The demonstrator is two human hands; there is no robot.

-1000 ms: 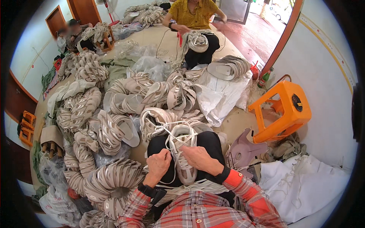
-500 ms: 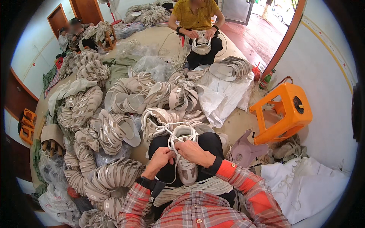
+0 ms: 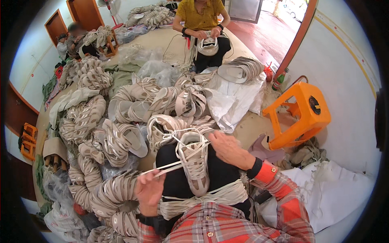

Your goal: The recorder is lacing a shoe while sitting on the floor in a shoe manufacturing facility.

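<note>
A beige and white shoe upper (image 3: 196, 166) lies on my dark-trousered lap, toe toward me, with laces threaded through its eyelets. My left hand (image 3: 150, 192), left of the shoe, is closed on a pale shoelace (image 3: 168, 167) drawn taut from the shoe's side. On the other side, my right hand (image 3: 229, 148) is beside the shoe opening, its fingers pinched at a lace by the collar; the fingertips are partly hidden. A bundle of loose laces (image 3: 208, 197) lies across my lap below the toe.
Stacked shoe uppers (image 3: 117, 192) cover the floor to the left and ahead. An orange stool (image 3: 302, 115), a green bottle (image 3: 279, 80) and white sheeting (image 3: 320, 194) are at the right. Opposite me, a person in a yellow top (image 3: 198, 16) handles another shoe upper (image 3: 208, 47).
My hands have parted from close together over the shoe. The left has drawn a lace out to the lower left; the right has moved right and up.
</note>
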